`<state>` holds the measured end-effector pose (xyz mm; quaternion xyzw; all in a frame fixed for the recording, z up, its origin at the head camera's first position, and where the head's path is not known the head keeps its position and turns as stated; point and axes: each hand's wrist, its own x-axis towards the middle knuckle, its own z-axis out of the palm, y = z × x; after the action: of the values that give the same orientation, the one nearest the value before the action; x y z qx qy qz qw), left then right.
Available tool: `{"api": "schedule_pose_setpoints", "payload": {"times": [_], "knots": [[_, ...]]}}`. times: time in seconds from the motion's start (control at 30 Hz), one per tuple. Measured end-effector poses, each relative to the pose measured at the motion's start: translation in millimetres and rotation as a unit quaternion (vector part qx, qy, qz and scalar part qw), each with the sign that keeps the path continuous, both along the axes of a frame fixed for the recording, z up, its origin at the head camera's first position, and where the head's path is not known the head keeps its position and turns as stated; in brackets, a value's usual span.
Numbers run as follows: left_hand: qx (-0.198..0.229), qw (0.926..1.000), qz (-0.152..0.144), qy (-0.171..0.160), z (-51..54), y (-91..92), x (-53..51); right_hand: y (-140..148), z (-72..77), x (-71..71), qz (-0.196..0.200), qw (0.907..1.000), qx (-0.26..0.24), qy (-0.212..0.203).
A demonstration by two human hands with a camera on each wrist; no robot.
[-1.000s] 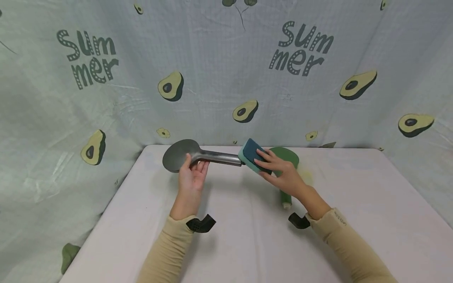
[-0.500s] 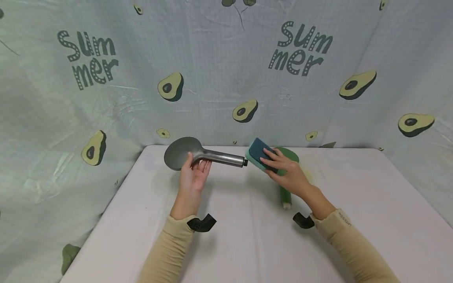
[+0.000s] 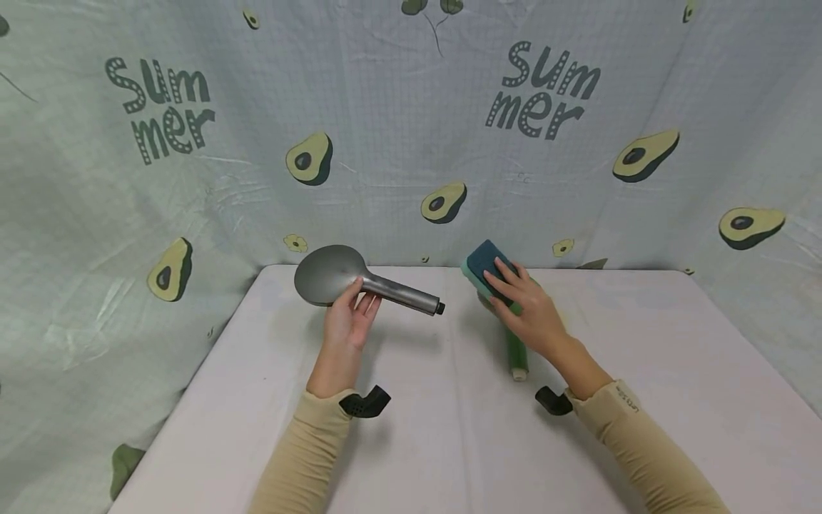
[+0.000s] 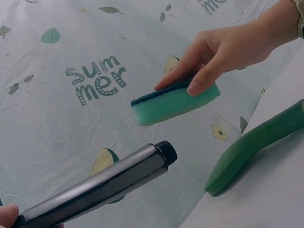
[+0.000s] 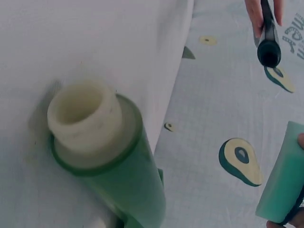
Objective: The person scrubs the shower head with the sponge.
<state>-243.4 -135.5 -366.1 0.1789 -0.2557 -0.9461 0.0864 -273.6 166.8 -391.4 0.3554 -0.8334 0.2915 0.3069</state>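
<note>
Left hand (image 3: 347, 330) gripping a grey metallic round shower head (image 3: 329, 274) above the pale surface (image 3: 411, 442), right hand (image 3: 531, 315) pinching a dark-blue-and-turquoise block sponge (image 3: 486, 269), green long-handled piece (image 3: 516, 351) lying beyond, far end mostly hidden behind hand and sponge.

- I see a free gap between the end of the gray shower head (image 3: 329, 273), held by the left fingers (image 3: 369, 305), and the sponge (image 3: 486, 263) gripped by the right fingers (image 3: 509, 274).
- The green shower head (image 3: 516, 350) blocks my low path near the right fingers.
- The bare surface (image 3: 437, 442) between the sleeves (image 3: 298, 450) offers passage, narrowed by black wrist mounts (image 3: 366, 402).
- The patterned curtain (image 3: 385, 100) closes off the rear.
</note>
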Motion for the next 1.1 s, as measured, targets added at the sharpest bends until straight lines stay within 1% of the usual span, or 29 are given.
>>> {"api": "schedule_pose_setpoints", "payload": {"times": [0.1,0.23,0.33,0.43,0.53,0.63,0.77,0.93,1.1], "knots": [[-0.020,0.9998,-0.008,0.001,-3.1,0.0,0.9,5,0.8,-1.2,-0.013,0.9999,0.005,0.005],[-0.048,0.9987,-0.016,0.000,-6.5,-0.5,-0.7,12,1.8,-3.1,-0.033,0.9993,0.013,0.006],[-0.062,0.9977,-0.023,-0.010,-10.2,-2.5,-2.5,17,1.8,-4.2,-0.049,0.9986,0.018,0.006],[-0.077,0.9961,-0.038,-0.020,-13.3,-6.0,-3.4,23,2.2,-4.6,-0.059,0.9981,0.014,0.001],[-0.107,0.9920,-0.062,-0.027,-14.4,-9.8,-4.6,29,3.7,-3.9,-0.070,0.9975,0.005,-0.004],[-0.136,0.9863,-0.088,-0.029,-13.0,-12.8,-6.0,33,5.5,-3.3,-0.077,0.9970,-0.006,-0.007],[-0.155,0.9805,-0.115,-0.035,-11.0,-18.0,-4.8,37,4.8,-2.9,-0.081,0.9965,-0.011,-0.012],[-0.170,0.9752,-0.136,-0.038,-12.7,-24.8,-2.0,40,2.0,-0.5,-0.086,0.9960,-0.011,-0.022],[-0.184,0.9711,-0.147,-0.040,-11.9,-31.4,-1.0,43,0.6,-0.5,-0.087,0.9958,-0.013,-0.024]]}}
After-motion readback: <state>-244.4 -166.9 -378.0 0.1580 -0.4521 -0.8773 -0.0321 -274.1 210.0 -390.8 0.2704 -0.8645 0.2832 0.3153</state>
